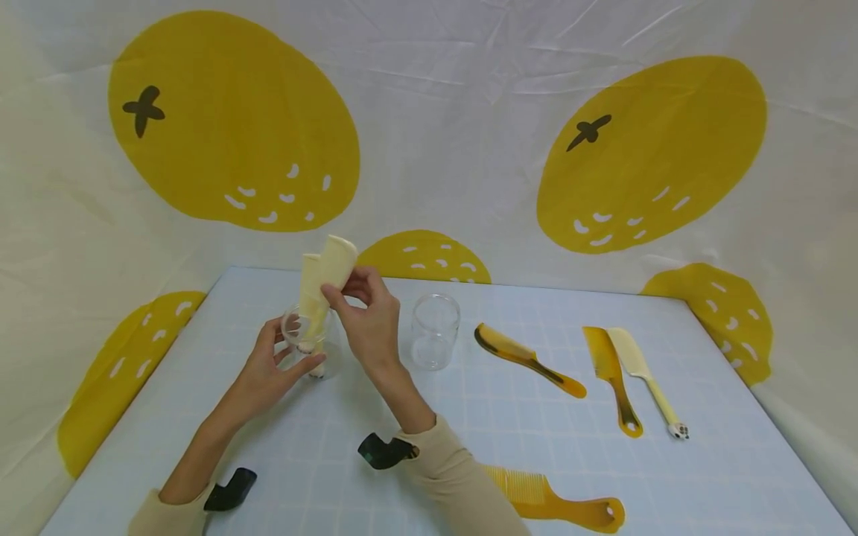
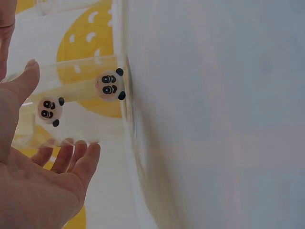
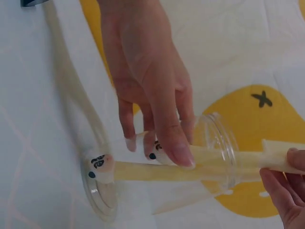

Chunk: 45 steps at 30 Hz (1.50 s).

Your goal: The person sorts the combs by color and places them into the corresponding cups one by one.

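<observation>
Cream combs (image 1: 326, 279) with panda-faced handle ends are stood in a clear glass jar (image 1: 304, 339), their toothed ends rising above its rim; two panda faces are seen through the glass in the left wrist view (image 2: 110, 86). The jar rests on the counter (image 1: 469, 461), left of its middle. It is cupped by the left hand (image 1: 271, 368), with the thumb on one side and the curled fingers (image 2: 71, 160) on the other. One comb is pinched near its upper end by the right hand (image 1: 369, 316), just above the jar's mouth, the fingertips (image 3: 281, 191) closed on the flat cream strip (image 3: 214, 164).

Just right of this jar a second, empty clear jar (image 1: 436, 331) is stood. Farther right of it an amber comb (image 1: 529, 361) is laid at a slant, then another amber comb (image 1: 611, 380) side by side with a cream panda comb (image 1: 646, 380). Nearer the person than the jars, a yellow comb (image 1: 556, 506) is laid beside the right sleeve (image 1: 456, 476). Behind the counter a white cloth with yellow fruit shapes (image 1: 234, 119) is hung.
</observation>
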{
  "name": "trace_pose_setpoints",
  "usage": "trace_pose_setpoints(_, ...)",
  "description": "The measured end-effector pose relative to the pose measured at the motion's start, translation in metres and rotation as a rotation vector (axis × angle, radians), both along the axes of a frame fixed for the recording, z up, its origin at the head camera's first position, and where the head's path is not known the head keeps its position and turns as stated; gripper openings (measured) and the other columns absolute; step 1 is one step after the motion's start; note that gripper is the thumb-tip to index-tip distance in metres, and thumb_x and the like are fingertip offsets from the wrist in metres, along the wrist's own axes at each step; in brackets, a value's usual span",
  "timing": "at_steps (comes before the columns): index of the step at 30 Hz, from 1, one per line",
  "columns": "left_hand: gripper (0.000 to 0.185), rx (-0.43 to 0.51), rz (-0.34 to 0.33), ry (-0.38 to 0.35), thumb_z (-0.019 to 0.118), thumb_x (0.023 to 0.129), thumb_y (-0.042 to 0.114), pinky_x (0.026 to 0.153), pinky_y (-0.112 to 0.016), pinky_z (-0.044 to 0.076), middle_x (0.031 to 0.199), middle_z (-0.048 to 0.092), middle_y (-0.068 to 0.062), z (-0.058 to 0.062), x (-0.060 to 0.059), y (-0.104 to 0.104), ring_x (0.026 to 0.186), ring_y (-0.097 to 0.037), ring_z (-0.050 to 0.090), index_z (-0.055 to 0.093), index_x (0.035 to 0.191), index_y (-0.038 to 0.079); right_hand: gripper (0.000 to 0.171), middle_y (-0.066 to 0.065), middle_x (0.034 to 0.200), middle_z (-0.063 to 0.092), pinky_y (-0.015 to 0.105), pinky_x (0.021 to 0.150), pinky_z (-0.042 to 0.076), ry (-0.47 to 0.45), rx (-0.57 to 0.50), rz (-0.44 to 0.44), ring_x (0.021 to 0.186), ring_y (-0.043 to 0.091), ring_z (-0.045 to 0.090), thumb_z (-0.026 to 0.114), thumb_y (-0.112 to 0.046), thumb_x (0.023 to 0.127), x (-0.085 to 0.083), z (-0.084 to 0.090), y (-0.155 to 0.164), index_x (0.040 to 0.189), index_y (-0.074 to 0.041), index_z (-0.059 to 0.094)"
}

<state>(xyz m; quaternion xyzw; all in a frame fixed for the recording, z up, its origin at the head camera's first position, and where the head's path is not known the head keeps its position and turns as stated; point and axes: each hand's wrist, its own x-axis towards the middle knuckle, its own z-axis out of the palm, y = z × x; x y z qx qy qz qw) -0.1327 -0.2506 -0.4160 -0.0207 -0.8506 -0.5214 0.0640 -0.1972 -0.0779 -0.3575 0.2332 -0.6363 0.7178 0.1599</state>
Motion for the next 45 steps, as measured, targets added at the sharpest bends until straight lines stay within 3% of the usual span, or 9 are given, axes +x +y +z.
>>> trace_pose_setpoints(14,0.088,-0.008,0.003,-0.007,0.079,0.093,0.025,0.115,-0.068,0.030,0.149,0.031,-0.026,0.0007,-0.0006,-0.0009,0.139,-0.044,0.032,0.019,0.151,-0.003,0.023,0.015,0.100,0.073,0.026,0.072,0.062,-0.051,0.076,0.050,0.087,0.018,0.074,0.076,-0.004,0.093,-0.0002,-0.0018,-0.0014,0.113,0.002,0.067)
trace_pose_setpoints(25,0.085,0.003,-0.004,0.015,0.079,0.093,0.021,0.115,-0.069,0.029,0.148,0.031,-0.026,-0.0017,-0.0008,-0.0023,0.138,-0.043,0.032,0.020,0.150,-0.003,0.023,0.010,0.104,0.072,0.020,0.075,0.060,0.104,0.207,0.064,0.092,0.009,0.071,0.075,-0.012,0.095,0.0060,-0.0006,-0.0056,0.115,-0.002,0.067)
trace_pose_setpoints(34,0.083,0.008,-0.015,0.036,0.078,0.093,0.017,0.113,-0.070,0.030,0.148,0.030,-0.027,0.0004,-0.0001,0.0002,0.137,-0.044,0.032,0.020,0.149,-0.005,0.023,0.012,0.108,0.073,0.021,0.077,0.060,0.141,0.185,0.068,0.096,0.012,0.073,0.075,-0.008,0.094,0.0073,0.0001,-0.0057,0.115,-0.001,0.067)
trace_pose_setpoints(41,0.084,0.006,-0.014,0.021,0.079,0.093,0.019,0.114,-0.071,0.029,0.148,0.031,-0.027,0.0000,0.0011,-0.0003,0.137,-0.044,0.032,0.020,0.150,-0.004,0.023,0.009,0.107,0.074,0.019,0.077,0.059,0.077,0.228,0.072,0.093,0.007,0.071,0.074,-0.013,0.096,0.0076,-0.0042,-0.0070,0.115,-0.002,0.070)
trace_pose_setpoints(45,0.083,0.012,-0.018,0.022,0.078,0.094,0.018,0.114,-0.070,0.029,0.148,0.030,-0.027,-0.0007,0.0008,-0.0009,0.137,-0.044,0.032,0.021,0.149,-0.005,0.020,0.008,0.101,0.076,0.019,0.074,0.060,0.022,0.232,0.032,0.086,0.009,0.073,0.072,-0.017,0.098,0.0057,-0.0049,-0.0053,0.111,-0.002,0.074)
